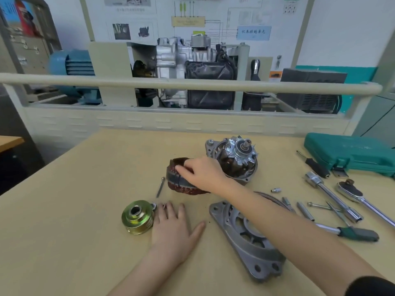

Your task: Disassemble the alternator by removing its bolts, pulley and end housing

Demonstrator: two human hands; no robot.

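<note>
The alternator lies in pieces on the tan table (64,210). My right hand (203,174) grips the copper-wound stator ring (181,186) at mid-table, fingers curled over its top edge. Behind it stands the rotor in its rear housing (235,159), shaft pointing up. The grey end housing (252,242) lies flat at front right, partly under my right forearm. The yellowish pulley (137,216) sits at front left, with a small nut (154,206) beside it. My left hand (175,229) rests flat on the table next to the pulley, fingers spread. One long bolt (160,186) lies left of the stator.
To the right lie a ratchet (350,192), an extension bar (333,199), a green-handled wrench (352,232), a small socket (276,190), more bolts (305,211) and a screwdriver (314,165). A green tool case (350,152) sits at the far right. A railed engine display stands beyond the table.
</note>
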